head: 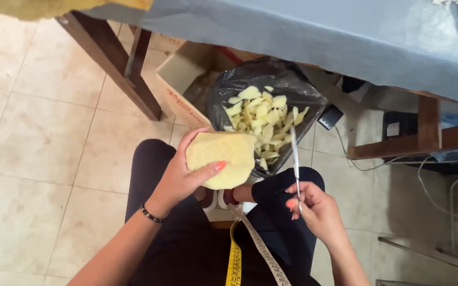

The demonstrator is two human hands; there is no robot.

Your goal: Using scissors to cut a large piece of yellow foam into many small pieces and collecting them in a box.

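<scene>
The left hand (184,175) grips a yellow foam piece (222,159) between thumb and fingers, above the lap. Just right of it, the right hand (314,206) closes around scissors (296,159), blades pointing far toward a black bag (239,79) of foam scraps (263,119)

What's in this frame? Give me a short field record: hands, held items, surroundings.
left hand: holds a yellow foam piece, thumb across its front
right hand: grips scissors, blades pointing up beside the foam, apparently closed
bag: black, open, on the floor in front of the knees
scraps: pale yellow offcuts piled in the bag
box: cardboard, open, behind the bag
tape measure: yellow and white, draped over the lap
table: blue-grey cover, wooden legs
</scene>
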